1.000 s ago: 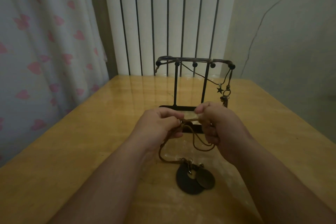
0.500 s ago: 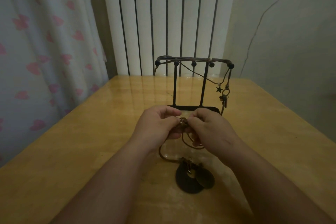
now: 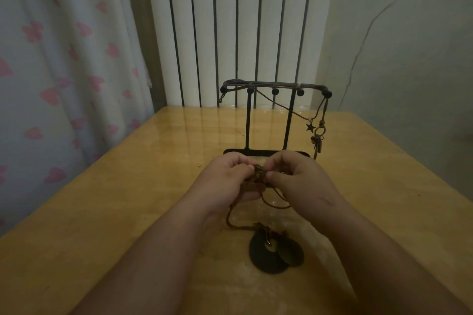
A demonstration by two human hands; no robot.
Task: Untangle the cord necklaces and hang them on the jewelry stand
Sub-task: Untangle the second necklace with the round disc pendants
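Since there's only the head view to go on, here's what it shows. Both hands sit just in front of the jewelry stand (image 3: 275,120), close together. The left hand (image 3: 225,179) and right hand (image 3: 294,179) each have their fingers (image 3: 245,170) curled in and pinched tight on a small knot of brown cord (image 3: 258,174) between them. My guess is they're held that near each other so the tangle can be picked at with fingertips rather than yanked.

From the knot the cord loops down toward the person and ends at two dark round pendants (image 3: 275,253) lying flat on the bench (image 3: 128,212), in front of the stand. Leaving the pendants resting there probably keeps their weight off the knot while it's worked loose.

On the stand itself, one necklace (image 3: 318,133) already hangs off the right end of the top bar, star charm and all, so I'd say that one's done and the brown one is next.
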